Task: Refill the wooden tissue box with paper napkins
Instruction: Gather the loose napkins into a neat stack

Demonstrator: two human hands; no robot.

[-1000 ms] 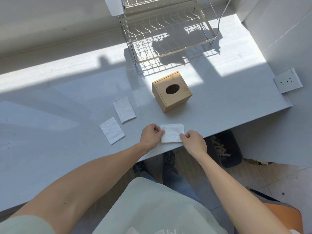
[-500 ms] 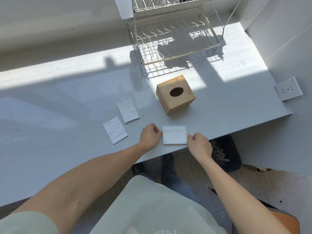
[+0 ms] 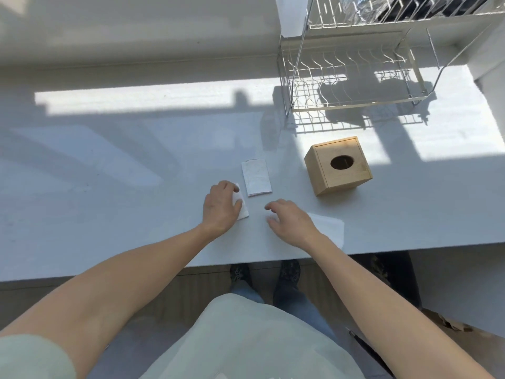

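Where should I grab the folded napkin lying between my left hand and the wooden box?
Probably pinch the folded napkin by its near short edge, coming from above on your side. It lies flat on the counter, uncovered, and that edge sits closest to both hands.

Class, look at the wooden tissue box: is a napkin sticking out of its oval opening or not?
Not. The wooden tissue box shows a dark oval opening with no paper poking out; whether napkins lie deeper inside cannot be told.

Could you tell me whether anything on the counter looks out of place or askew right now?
Nothing looks damaged or spilled. The wooden tissue box sits upright, rotated slightly askew to the counter edge, and three napkins lie loose rather than stacked.
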